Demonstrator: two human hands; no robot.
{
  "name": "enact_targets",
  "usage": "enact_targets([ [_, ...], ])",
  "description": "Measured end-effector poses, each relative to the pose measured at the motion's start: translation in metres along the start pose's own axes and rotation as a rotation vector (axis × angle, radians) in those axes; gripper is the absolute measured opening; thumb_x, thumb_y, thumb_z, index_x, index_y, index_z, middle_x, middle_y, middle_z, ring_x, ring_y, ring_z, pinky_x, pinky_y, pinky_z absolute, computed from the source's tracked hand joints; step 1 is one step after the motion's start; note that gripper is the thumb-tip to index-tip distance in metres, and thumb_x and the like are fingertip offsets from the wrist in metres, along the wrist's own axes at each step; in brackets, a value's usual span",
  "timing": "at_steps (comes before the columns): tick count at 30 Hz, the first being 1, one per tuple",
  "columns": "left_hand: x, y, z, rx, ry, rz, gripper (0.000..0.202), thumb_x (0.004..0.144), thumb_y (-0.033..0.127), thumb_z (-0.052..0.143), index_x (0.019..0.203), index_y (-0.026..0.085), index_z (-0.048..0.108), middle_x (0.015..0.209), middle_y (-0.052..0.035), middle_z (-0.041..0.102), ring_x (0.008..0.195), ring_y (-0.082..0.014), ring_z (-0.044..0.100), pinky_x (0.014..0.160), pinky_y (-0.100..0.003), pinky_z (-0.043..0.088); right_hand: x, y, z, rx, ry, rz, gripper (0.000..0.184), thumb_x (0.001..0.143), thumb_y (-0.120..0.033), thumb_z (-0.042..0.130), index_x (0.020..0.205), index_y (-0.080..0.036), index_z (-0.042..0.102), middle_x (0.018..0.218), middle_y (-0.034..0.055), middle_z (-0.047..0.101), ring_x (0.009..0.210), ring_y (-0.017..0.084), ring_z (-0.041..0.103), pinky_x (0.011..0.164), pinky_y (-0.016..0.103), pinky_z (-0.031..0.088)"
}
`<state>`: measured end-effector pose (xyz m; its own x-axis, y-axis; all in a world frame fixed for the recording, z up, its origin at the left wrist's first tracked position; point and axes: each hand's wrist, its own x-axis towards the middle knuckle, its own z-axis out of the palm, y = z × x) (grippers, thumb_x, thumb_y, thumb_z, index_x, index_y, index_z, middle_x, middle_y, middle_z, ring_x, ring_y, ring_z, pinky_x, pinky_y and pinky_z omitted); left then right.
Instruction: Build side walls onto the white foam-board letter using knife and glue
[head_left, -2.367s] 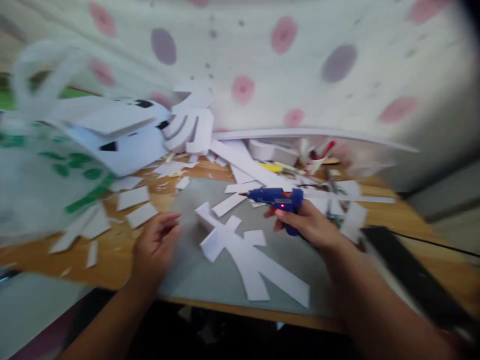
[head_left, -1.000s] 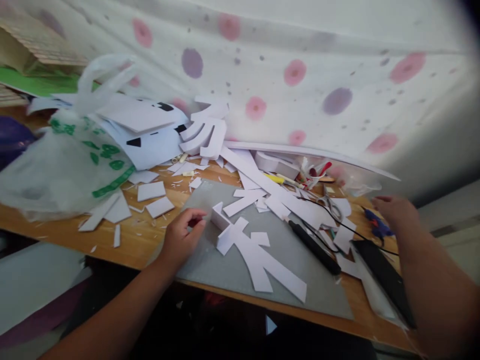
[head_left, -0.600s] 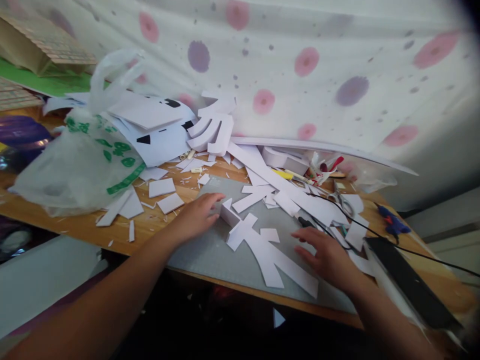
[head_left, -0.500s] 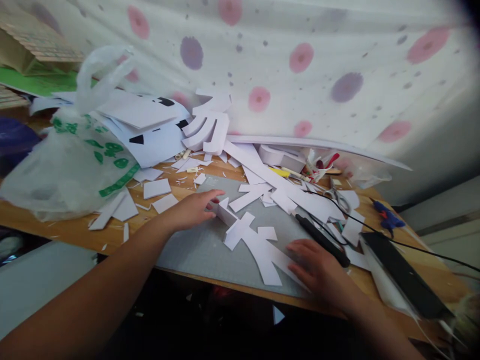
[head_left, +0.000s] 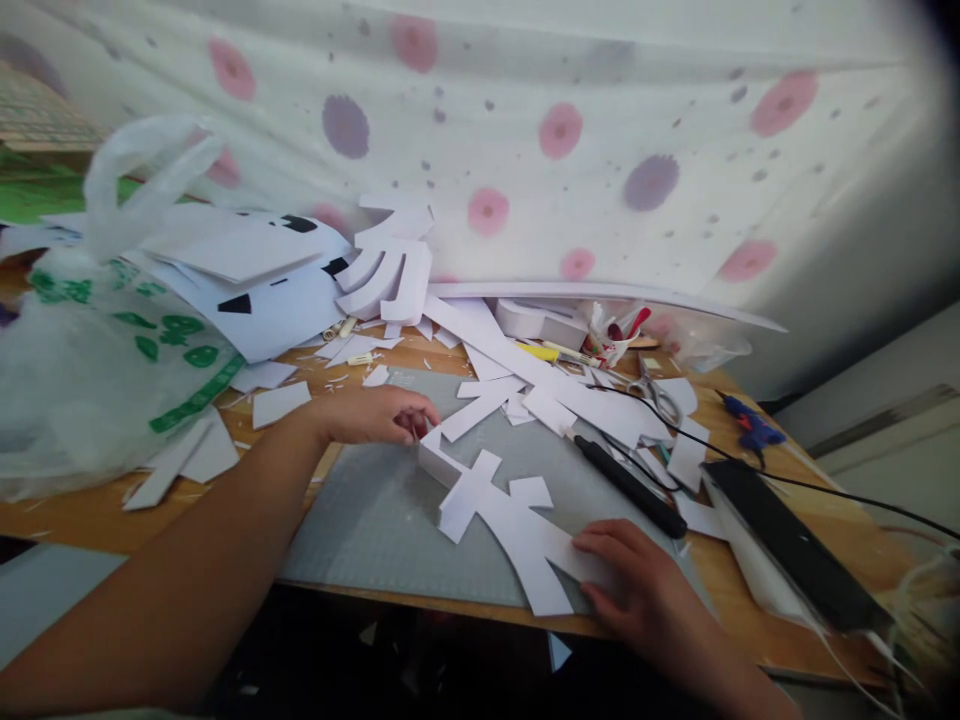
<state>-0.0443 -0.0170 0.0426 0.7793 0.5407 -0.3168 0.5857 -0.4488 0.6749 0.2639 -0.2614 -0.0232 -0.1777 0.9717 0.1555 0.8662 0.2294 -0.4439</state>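
A white board cut-out (head_left: 502,515) with branching arms lies on the grey cutting mat (head_left: 360,530). A narrow white strip (head_left: 442,463) stands on edge at its upper left corner. My left hand (head_left: 382,415) has its fingers curled at the far end of this strip, thumb and forefinger against it; the exact contact is partly hidden. Over the cut-out's lower right leg lies my right hand (head_left: 645,580), fingers on one side and thumb on the other. A small white piece (head_left: 531,492) touches the cut-out's upper edge. Right of it lies a black pen-like tool (head_left: 630,485) with a cord.
White scraps (head_left: 555,410) crowd the mat's back edge. Scissors (head_left: 656,395), a blue glue gun (head_left: 750,425) and a black power block (head_left: 799,545) are on the right. A plastic bag (head_left: 112,360) stands at the left. Behind hangs a dotted curtain (head_left: 525,180).
My left fingers have curled in more at the strip's end. The cut-out and strip keep their places on the mat. The view has shifted a little to the right.
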Motion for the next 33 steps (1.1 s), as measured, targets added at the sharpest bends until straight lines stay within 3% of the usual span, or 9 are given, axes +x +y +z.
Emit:
enact_targets([
  [4, 0.026, 0.0, 0.0, 0.107, 0.184, -0.06, 0.034, 0.075, 0.031, 0.056, 0.107, 0.022, 0.061, 0.1, -0.002, 0.069, 0.089, -0.018, 0.063, 0.074, -0.026, 0.045, -0.003, 0.009, -0.003, -0.02, 0.031, -0.045, 0.027, 0.077, -0.016, 0.059, 0.103, -0.023, 0.066, 0.104, 0.0104, 0.066, 0.095, 0.021, 0.066, 0.082, 0.035, 0.057],
  [7, 0.05, 0.002, 0.01, 0.159, 0.177, -0.058, 0.03, 0.073, 0.038, 0.061, 0.098, 0.021, 0.063, 0.09, -0.001, 0.07, 0.081, -0.018, 0.063, 0.067, -0.026, 0.044, -0.004, 0.012, -0.007, -0.051, 0.081, -0.081, 0.025, 0.079, -0.017, 0.059, 0.102, -0.024, 0.066, 0.104, 0.0093, 0.066, 0.095, 0.021, 0.066, 0.081, 0.034, 0.058],
  [11, 0.067, -0.001, 0.025, 0.211, 0.268, -0.071, 0.03, 0.07, 0.044, 0.066, 0.087, 0.02, 0.06, 0.091, -0.0019, 0.068, 0.082, -0.0193, 0.061, 0.066, -0.027, 0.042, -0.004, 0.018, -0.017, -0.095, 0.186, -0.1, 0.025, 0.083, -0.026, 0.06, 0.108, -0.029, 0.065, 0.112, 0.0088, 0.065, 0.1, 0.023, 0.065, 0.083, 0.037, 0.058],
  [16, 0.068, -0.005, 0.034, 0.272, 0.34, -0.113, 0.029, 0.064, 0.042, 0.069, 0.082, 0.022, 0.057, 0.085, 0.0001, 0.066, 0.076, -0.0185, 0.058, 0.062, -0.027, 0.038, 0.018, 0.018, -0.023, -0.06, 0.265, -0.106, 0.02, 0.088, -0.027, 0.056, 0.106, -0.029, 0.065, 0.104, 0.007, 0.067, 0.091, 0.021, 0.068, 0.077, 0.032, 0.058],
  [20, 0.061, -0.006, 0.032, 0.312, 0.392, -0.168, 0.032, 0.061, 0.036, 0.068, 0.086, 0.022, 0.055, 0.086, -0.0003, 0.065, 0.074, -0.0188, 0.057, 0.059, -0.027, 0.035, 0.053, 0.007, -0.025, -0.047, 0.217, -0.21, 0.019, 0.089, -0.025, 0.054, 0.104, -0.026, 0.066, 0.099, 0.0077, 0.068, 0.09, 0.02, 0.067, 0.077, 0.031, 0.056],
  [24, 0.051, -0.013, 0.022, 0.331, 0.448, -0.213, 0.031, 0.062, 0.029, 0.064, 0.091, 0.023, 0.053, 0.088, -0.0021, 0.065, 0.077, -0.0204, 0.058, 0.06, -0.028, 0.036, 0.08, 0.005, -0.025, -0.109, 0.11, -0.177, 0.021, 0.087, -0.025, 0.055, 0.105, -0.023, 0.066, 0.104, 0.0089, 0.068, 0.094, 0.021, 0.066, 0.083, 0.034, 0.054],
  [29, 0.045, -0.027, 0.011, 0.313, 0.487, -0.209, 0.029, 0.064, 0.027, 0.061, 0.091, 0.022, 0.052, 0.095, -0.0047, 0.065, 0.083, -0.0218, 0.06, 0.066, -0.029, 0.041, 0.083, 0.016, -0.02, -0.195, -0.015, -0.085, 0.023, 0.084, -0.025, 0.057, 0.105, -0.022, 0.068, 0.107, 0.01, 0.068, 0.094, 0.023, 0.065, 0.085, 0.039, 0.054],
  [33, 0.046, -0.032, 0.01, 0.266, 0.459, -0.17, 0.033, 0.066, 0.025, 0.058, 0.098, 0.022, 0.054, 0.101, -0.0047, 0.066, 0.088, -0.0215, 0.061, 0.071, -0.029, 0.043, 0.092, 0.022, -0.018, -0.248, -0.012, -0.063, 0.028, 0.083, -0.022, 0.056, 0.109, -0.02, 0.067, 0.115, 0.0117, 0.065, 0.104, 0.025, 0.062, 0.093, 0.042, 0.05],
])
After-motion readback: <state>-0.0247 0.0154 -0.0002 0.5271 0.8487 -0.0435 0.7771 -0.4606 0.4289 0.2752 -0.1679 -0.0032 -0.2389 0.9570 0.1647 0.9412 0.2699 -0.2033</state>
